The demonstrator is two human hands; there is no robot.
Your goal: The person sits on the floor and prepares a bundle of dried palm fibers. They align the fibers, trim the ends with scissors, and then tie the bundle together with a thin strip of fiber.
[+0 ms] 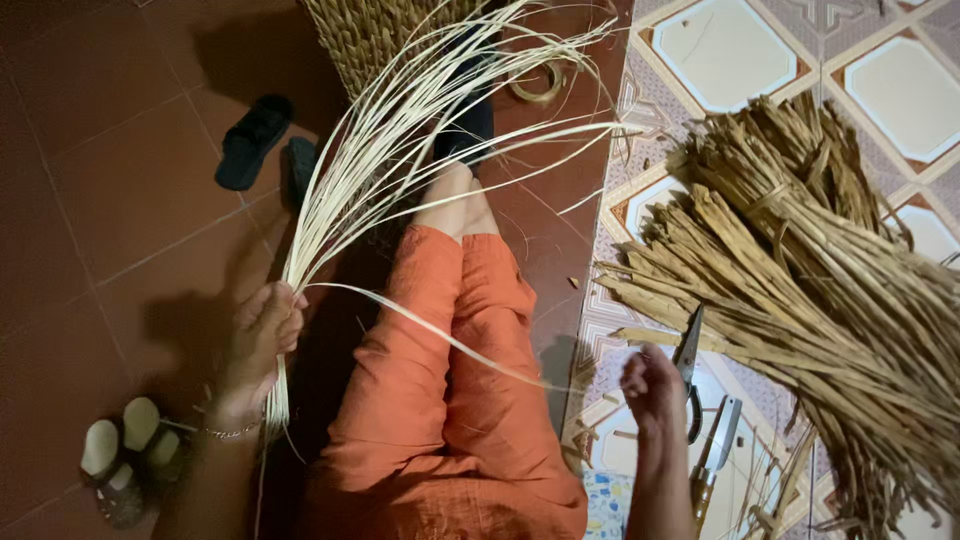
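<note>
Gripping a bundle of long pale cream reed strips [400,150] near its lower end, the left hand [262,335] had its fingers curled shut around the stems — the strips fanned up and away over the dark red tiled floor [110,200]. One loose strip [440,335] ran from that bundle across the orange trouser legs [455,380] toward the right hand [650,385], whose fingers were curled in; whether they pinched the strip's end could not be told. Just beside the right hand lay dark-handled metal scissors [688,370] and a second cutting tool with a brown handle [712,455], both on the patterned white-and-lilac tiles [720,50]. A big heap of dried brown flat fibre bundles [810,260] lay to the right. Black sandals [255,140] sat on the red floor, beige sandals [120,465] by the left wrist — a woven basket [370,40] at the top.
</note>
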